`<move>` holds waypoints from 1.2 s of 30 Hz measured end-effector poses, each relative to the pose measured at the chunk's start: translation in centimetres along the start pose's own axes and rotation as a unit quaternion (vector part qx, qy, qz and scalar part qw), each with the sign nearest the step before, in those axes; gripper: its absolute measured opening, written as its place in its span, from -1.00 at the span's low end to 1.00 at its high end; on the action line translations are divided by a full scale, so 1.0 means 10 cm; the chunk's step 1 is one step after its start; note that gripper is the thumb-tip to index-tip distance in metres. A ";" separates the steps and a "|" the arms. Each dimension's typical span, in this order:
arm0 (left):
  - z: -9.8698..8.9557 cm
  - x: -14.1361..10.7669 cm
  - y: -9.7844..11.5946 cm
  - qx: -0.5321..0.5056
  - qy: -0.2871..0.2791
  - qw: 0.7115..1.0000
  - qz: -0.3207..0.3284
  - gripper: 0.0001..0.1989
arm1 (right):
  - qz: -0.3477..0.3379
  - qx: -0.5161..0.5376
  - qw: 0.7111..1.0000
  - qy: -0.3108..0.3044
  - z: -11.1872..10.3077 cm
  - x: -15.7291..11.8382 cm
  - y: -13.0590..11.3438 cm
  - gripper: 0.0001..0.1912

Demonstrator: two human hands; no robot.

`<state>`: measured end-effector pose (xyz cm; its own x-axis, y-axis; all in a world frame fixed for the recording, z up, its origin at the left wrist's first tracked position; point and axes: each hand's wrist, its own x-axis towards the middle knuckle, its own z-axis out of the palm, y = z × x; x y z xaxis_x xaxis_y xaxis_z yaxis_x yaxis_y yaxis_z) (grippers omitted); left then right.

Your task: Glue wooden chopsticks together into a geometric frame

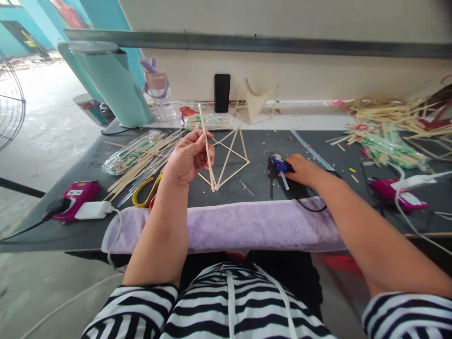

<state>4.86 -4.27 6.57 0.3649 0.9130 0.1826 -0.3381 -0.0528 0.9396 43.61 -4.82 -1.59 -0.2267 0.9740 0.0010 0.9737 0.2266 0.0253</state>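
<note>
Left hand (192, 157) pinches a thin wooden stick (208, 160); right hand (305, 170) grips a blue glue gun (278, 164).
Between them, a stick frame (233, 175) sits behind a lilac towel (247, 226) along the surface's (259, 141) front edge.

No legible words, brands or numbers; the bucket (84, 109) too blurred to read.

At centre, the left hand (192, 153) pinches a stick (202, 123), its lower end at the corner of a wooden model (233, 175); right of centre, the right hand (302, 169) holds a glue gun (279, 163); lower centre, a towel (254, 226)
</note>
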 end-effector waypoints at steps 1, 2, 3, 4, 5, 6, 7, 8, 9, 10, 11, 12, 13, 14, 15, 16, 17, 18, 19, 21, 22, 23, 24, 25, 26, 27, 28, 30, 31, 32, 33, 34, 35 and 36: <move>0.00 0.00 0.00 0.005 0.001 1.000 -0.001 -0.83 | -0.007 0.003 1.000 -0.002 0.00 0.01 0.01 -0.67; 0.00 0.00 0.00 0.010 0.002 1.000 0.000 -0.83 | -0.010 0.005 1.000 -0.003 -0.01 0.01 0.01 -0.67; 0.00 -0.01 0.00 0.015 0.003 1.000 0.002 -0.82 | -0.010 0.007 1.000 -0.004 -0.01 0.01 0.01 -0.67; 0.00 -0.01 0.00 0.017 0.005 1.000 0.005 -0.81 | -0.008 0.010 1.000 -0.005 -0.02 0.00 0.01 -0.66; 0.00 -0.01 0.00 0.018 0.006 1.000 0.011 -0.80 | -0.004 0.015 1.000 -0.007 -0.02 -0.01 0.02 -0.65; 0.00 -0.01 0.00 0.016 0.009 1.000 0.019 -0.79 | 0.000 0.020 1.000 -0.011 -0.03 -0.02 0.02 -0.64; 0.00 -0.02 0.00 0.014 0.013 0.999 0.025 -0.79 | 0.003 0.026 1.000 -0.016 -0.04 -0.03 0.03 -0.62; 0.00 -0.01 0.00 0.011 0.016 0.999 0.030 -0.79 | 0.005 0.032 0.999 -0.023 -0.06 -0.04 0.05 -0.61; 0.00 -0.01 0.00 0.008 0.016 0.999 0.032 -0.79 | 0.004 0.038 0.999 -0.033 -0.09 -0.05 0.06 -0.60; -0.01 -0.01 0.00 0.005 0.013 0.999 0.032 -0.79 | 0.001 0.043 0.998 -0.039 -0.12 -0.07 0.07 -0.60; -0.01 -0.01 0.00 0.001 0.009 0.999 0.031 -0.79 | 0.001 0.047 0.998 -0.038 -0.17 -0.09 0.06 -0.61; -0.01 -0.01 0.00 -0.002 0.004 1.000 0.031 -0.78 | 0.002 0.052 0.998 -0.029 -0.23 -0.12 0.04 -0.62; -0.01 -0.01 0.00 -0.005 0.000 0.999 0.032 -0.77 | 0.006 0.062 0.998 -0.009 -0.31 -0.14 -0.02 -0.64; -0.01 -0.01 0.00 -0.007 -0.003 0.999 0.035 -0.76 | 0.013 0.077 0.997 0.022 -0.40 -0.18 -0.11 -0.67; 0.00 -0.01 -0.01 -0.007 -0.005 0.999 0.038 -0.75 | 0.018 0.103 0.993 0.060 -0.50 -0.21 -0.23 -0.69; 0.00 -0.01 -0.01 -0.005 -0.009 0.999 0.041 -0.75 | 0.015 0.143 0.985 0.098 -0.61 -0.24 -0.39 -0.72; 0.01 -0.01 -0.02 -0.003 -0.014 0.999 0.041 -0.75 | 0.008 0.190 0.973 0.134 -0.71 -0.27 -0.57 -0.75; 0.02 -0.01 -0.03 0.001 -0.021 0.999 0.039 -0.75 | -0.001 0.236 0.957 0.166 -0.80 -0.29 -0.77 -0.79; 0.02 -0.01 -0.04 0.004 -0.027 0.999 0.036 -0.75 | -0.010 0.279 0.942 0.187 -0.89 -0.29 -0.97 -0.83; 0.04 -0.02 -0.06 0.010 -0.036 0.999 0.026 -0.75 | -0.017 0.371 0.911 0.179 -1.00 -0.23 -1.34 -0.83; 0.05 -0.01 -0.07 0.014 -0.039 0.999 0.019 -0.74 | -0.011 0.416 0.894 0.162 -1.03 -0.17 -1.50 -0.82; 0.05 -0.01 -0.08 0.019 -0.040 0.999 0.013 -0.72 | -0.003 0.453 0.879 0.150 -1.05 -0.09 -1.63 -0.80; 0.06 -0.01 -0.09 0.025 -0.043 0.999 0.008 -0.72 | -0.001 0.484 0.864 0.137 -1.06 -0.01 -1.73 -0.79; 0.06 -0.01 -0.10 0.029 -0.047 0.998 0.004 -0.71 | -0.003 0.513 0.849 0.130 -1.06 0.08 -1.81 -0.78; 0.06 -0.01 -0.11 0.032 -0.051 0.998 0.002 -0.71 | -0.008 0.539 0.833 0.127 -1.05 0.17 -1.87 -0.77; 0.06 0.00 -0.12 0.034 -0.055 0.998 0.000 -0.70 | -0.017 0.562 0.817 0.126 -1.04 0.26 -1.91 -0.77; 0.06 0.00 -0.13 0.035 -0.058 0.998 -0.001 -0.70 | -0.027 0.582 0.803 0.126 -1.04 0.33 -1.93 -0.76; 0.06 0.02 -0.15 0.039 -0.063 0.997 -0.002 -0.69 | -0.045 0.613 0.780 0.117 -1.04 0.45 -1.97 -0.75; 0.06 0.02 -0.16 0.042 -0.063 0.997 -0.001 -0.67 | -0.050 0.627 0.770 0.109 -1.05 0.49 -1.97 -0.75; 0.06 0.02 -0.16 0.046 -0.063 0.997 0.000 -0.66 | -0.052 0.640 0.760 0.100 -1.06 0.52 -1.98 -0.74; 0.06 0.03 -0.17 0.050 -0.063 0.997 -0.001 -0.65 | -0.053 0.652 0.751 0.091 -1.07 0.55 -1.99 -0.73; 0.06 0.03 -0.17 0.056 -0.063 0.996 -0.002 -0.65 | -0.053 0.663 0.742 0.083 -1.08 0.56 -1.99 -0.72; 0.06 0.03 -0.17 0.062 -0.063 0.996 -0.004 -0.65 | -0.053 0.673 0.734 0.077 -1.09 0.57 -1.99 -0.71; 0.06 0.03 -0.17 0.069 -0.063 0.996 -0.006 -0.65 | -0.051 0.680 0.728 0.071 -1.10 0.58 -1.99 -0.71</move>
<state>6.06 -4.13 5.20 0.4775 0.8559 0.1984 -0.2146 -0.1053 0.9710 22.66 -3.76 8.93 -0.2058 0.9631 0.1733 0.0526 0.1877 -0.9808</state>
